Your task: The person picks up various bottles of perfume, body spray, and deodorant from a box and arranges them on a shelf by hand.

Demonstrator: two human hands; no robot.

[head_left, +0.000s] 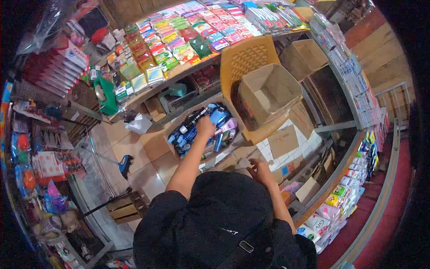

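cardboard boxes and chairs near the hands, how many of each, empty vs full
Box full of bottles, under the left hand: 1
Empty open box on the yellow chair: 1
Empty open box under the counter: 1
Yellow plastic chair: 1
Total: 4
The right hand is over the floor, off the boxes.

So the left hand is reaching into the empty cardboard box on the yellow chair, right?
Not quite. The head view shows the left hand reaching into the box full of bottles and tubes beside the yellow chair; the empty cardboard box on the chair is untouched.
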